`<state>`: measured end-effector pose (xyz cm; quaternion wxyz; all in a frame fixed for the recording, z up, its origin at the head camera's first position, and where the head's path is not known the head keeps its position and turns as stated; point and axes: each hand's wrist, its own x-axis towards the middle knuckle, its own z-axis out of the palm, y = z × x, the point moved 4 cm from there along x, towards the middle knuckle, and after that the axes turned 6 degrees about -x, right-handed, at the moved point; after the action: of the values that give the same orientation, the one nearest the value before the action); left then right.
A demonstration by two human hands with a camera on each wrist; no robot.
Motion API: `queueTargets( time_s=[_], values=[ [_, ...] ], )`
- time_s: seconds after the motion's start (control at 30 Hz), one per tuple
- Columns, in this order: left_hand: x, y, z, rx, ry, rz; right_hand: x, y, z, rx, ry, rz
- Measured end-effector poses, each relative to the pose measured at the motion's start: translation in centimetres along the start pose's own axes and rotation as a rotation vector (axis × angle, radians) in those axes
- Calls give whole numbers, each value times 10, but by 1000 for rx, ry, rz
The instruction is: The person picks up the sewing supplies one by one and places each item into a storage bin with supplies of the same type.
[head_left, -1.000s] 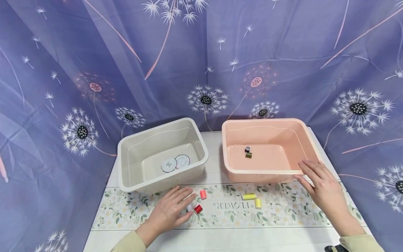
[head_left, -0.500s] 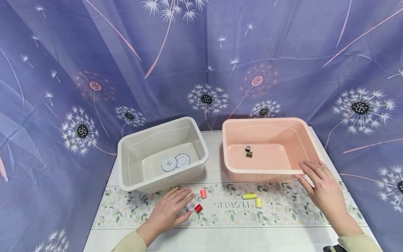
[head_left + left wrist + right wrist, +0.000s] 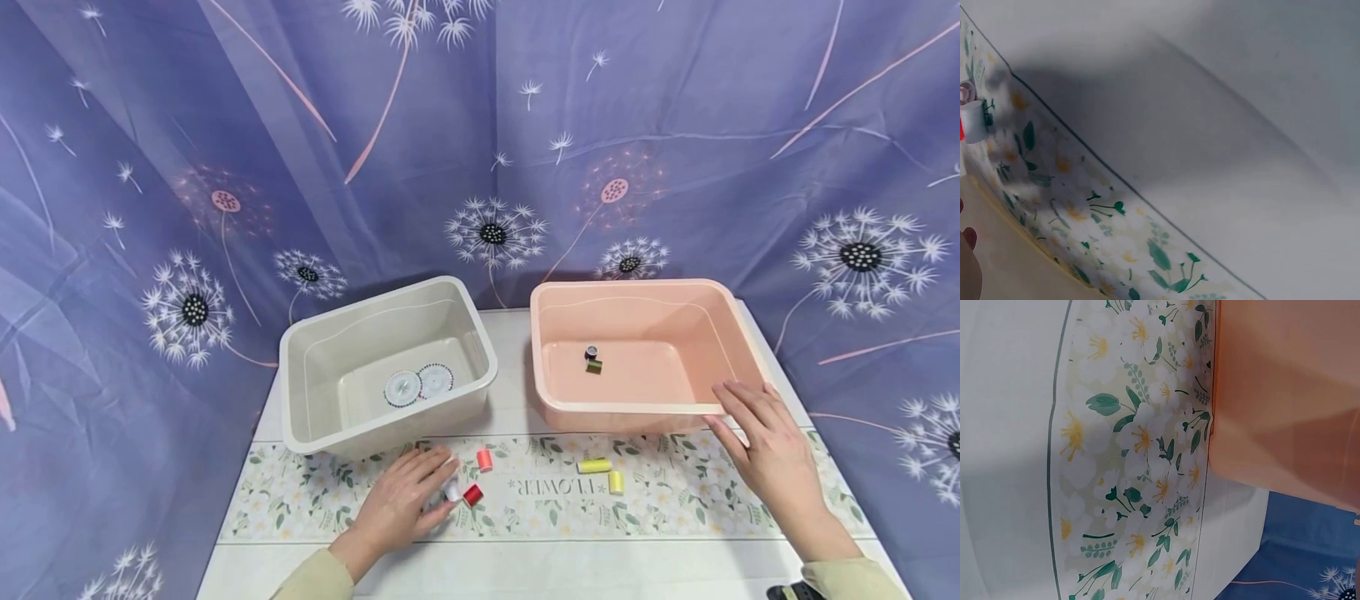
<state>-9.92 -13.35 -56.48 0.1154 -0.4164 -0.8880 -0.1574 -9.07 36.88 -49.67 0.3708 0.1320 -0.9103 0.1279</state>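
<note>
Lower centre, the relaxed left hand [image 3: 396, 502] half-hides at least one white cylindrical spool [image 3: 452, 489]. The straight-fingered right hand [image 3: 771, 454] touches one pink plastic tub [image 3: 630, 408].

The word "FLOWER" [image 3: 558, 487] stands upside down between two small stars [image 3: 512, 484] on the floral strip [image 3: 675, 500] across the table [image 3: 555, 571]

The left hand [image 3: 401, 500] lies back upward, left of the worktop's [image 3: 540, 571] middle, slanting toward its far right corner, fingers relaxed, thumb apart. The right hand [image 3: 772, 450], near the right edge, slants toward the far left corner, fingers slightly bent, thumb spread. Pale sleeves [image 3: 851, 581] end near both wrists.
</note>
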Motion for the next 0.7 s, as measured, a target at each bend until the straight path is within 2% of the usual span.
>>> queueTargets(
  time_s=[0.33, 0.57, 0.7],
  values=[
    [-8, -9, 10, -57, -14, -93, 0, 1, 0, 3, 4, 10],
    [-14, -14, 17, -85, -57, -212, -1, 2, 1, 1, -7, 22],
    [-18, -14, 22, -99, -79, -252, -3, 1, 2, -11, -26, 21]
  ],
)
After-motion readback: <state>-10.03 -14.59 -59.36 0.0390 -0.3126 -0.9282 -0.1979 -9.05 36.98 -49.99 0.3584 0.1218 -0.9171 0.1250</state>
